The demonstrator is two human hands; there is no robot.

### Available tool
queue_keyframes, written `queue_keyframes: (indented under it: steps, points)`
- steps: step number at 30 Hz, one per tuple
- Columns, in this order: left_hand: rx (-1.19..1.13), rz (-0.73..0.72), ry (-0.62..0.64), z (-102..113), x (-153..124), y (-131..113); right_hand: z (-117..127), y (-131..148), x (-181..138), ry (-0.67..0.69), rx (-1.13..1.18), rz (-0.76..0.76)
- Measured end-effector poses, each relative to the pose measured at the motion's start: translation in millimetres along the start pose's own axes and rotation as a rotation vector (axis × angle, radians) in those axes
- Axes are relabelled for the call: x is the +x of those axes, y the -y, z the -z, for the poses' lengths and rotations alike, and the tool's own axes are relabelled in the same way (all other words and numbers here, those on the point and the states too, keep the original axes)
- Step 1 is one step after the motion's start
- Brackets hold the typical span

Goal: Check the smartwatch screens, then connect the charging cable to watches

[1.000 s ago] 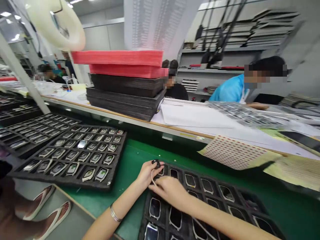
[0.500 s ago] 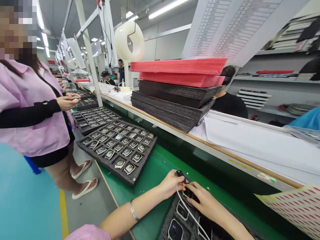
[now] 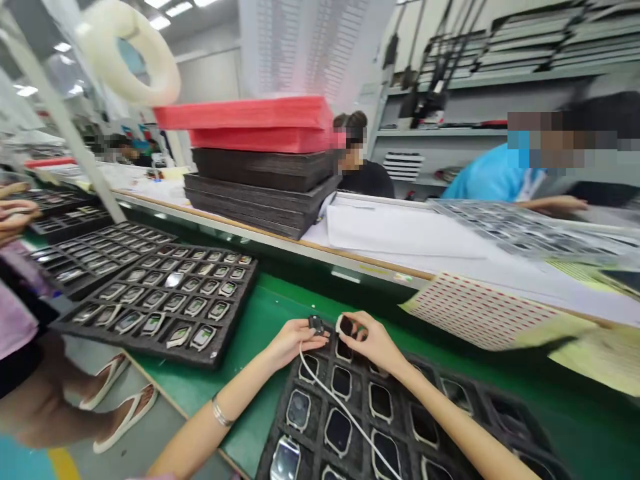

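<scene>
My left hand (image 3: 290, 343) grips a small black clip-like charger (image 3: 316, 324), from which a white cable (image 3: 345, 408) runs down across the near tray. Between the fingers of my right hand (image 3: 375, 341) is a strapless watch (image 3: 345, 325) with a dark face and pale case. The charger and the watch are apart, side by side over the tray's far edge. Beneath both hands lies a black foam tray (image 3: 316, 433) with several dark-screened watches in its pockets.
To the left, another foam tray (image 3: 220, 340) holds several watches, some with lit screens. A raised shelf (image 3: 280, 240) carries stacked black foam (image 3: 255, 200) and red foam sheets (image 3: 250, 117). A red-marked yellow sheet (image 3: 490, 310) hangs at right. Co-workers sit beyond; one stands at left.
The view has swung right, showing more of the near tray. My hands have moved apart, and the right one now holds a watch raised from the tray. The left keeps the charger.
</scene>
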State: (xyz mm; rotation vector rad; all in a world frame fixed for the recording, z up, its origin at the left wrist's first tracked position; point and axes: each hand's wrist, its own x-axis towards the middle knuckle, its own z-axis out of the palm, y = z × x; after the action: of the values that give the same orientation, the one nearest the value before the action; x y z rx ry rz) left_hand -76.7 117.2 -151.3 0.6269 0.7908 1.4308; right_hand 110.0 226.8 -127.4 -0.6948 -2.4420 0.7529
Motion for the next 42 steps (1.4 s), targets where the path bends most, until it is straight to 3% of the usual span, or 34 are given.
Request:
queue_keyframes:
  steps: [4,9,17,21,30,42]
  points:
    - [0.049,0.094,0.084,-10.5,-10.5,15.5,-2.6,13.3,-25.1,0.003,0.058,0.042]
    - [0.148,0.1,0.146,-19.2,-19.5,19.5,-14.1,23.2,-37.9,0.048,0.075,0.143]
    - [0.291,0.011,0.102,-21.4,-18.8,32.3,-8.1,29.0,-38.5,0.152,0.003,0.241]
    - [0.321,-0.029,0.081,-21.3,-19.4,37.0,-15.3,29.3,-40.6,0.126,-0.022,0.259]
    - [0.315,-0.035,0.168,-21.8,-24.6,28.2,-22.3,25.8,-43.3,0.038,0.074,0.277]
    - [0.297,-0.033,0.171,-20.3,-23.1,28.1,-25.4,22.8,-40.1,0.026,0.219,0.272]
